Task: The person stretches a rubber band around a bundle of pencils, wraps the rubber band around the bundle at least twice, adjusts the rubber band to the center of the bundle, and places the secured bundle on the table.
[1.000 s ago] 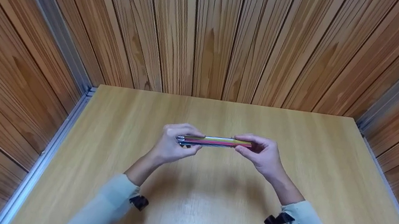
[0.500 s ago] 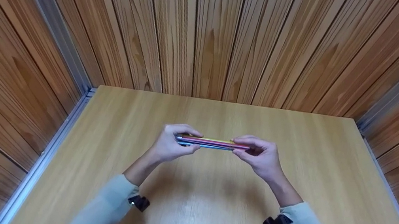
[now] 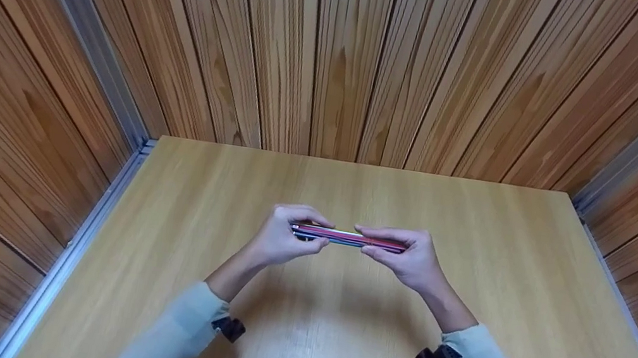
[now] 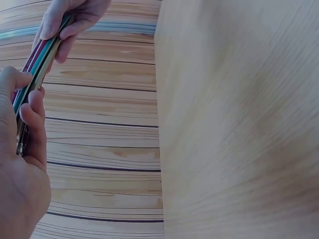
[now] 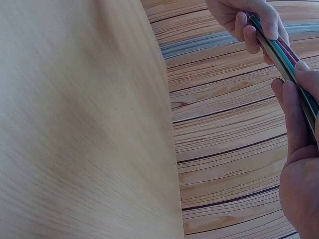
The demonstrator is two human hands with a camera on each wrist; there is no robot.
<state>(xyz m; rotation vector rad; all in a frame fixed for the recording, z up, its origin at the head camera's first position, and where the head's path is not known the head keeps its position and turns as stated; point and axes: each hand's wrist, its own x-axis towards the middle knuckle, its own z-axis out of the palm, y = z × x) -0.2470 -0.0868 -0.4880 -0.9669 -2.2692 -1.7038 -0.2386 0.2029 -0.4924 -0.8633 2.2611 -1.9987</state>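
Note:
A bundle of several slim, colourful pencils [image 3: 346, 238] lies level between my two hands, held up over the table. My left hand [image 3: 286, 239] grips the left end, thumb on the near side and fingers on the far side. The right end is gripped the same way by my right hand [image 3: 414, 259]. In the left wrist view, pink, teal and pale barrels of the pencils [image 4: 46, 52] show side by side, and a metal-banded end peeks out below my left fingers. The right wrist view shows the pencils [image 5: 285, 59] running from one hand into the other.
Below the hands spreads a light wooden table [image 3: 318, 345], with the hands' shadows on it. Wood-plank walls [image 3: 345, 55] stand behind and at both sides, with metal rails [image 3: 83, 250] along the edges. Each sleeve cuff carries a small black camera [image 3: 232, 328].
Both hands have come slightly nearer the body and closer together along the pencils. The bundle has turned in the fingers, from yellow and pink showing to mostly pink and blue.

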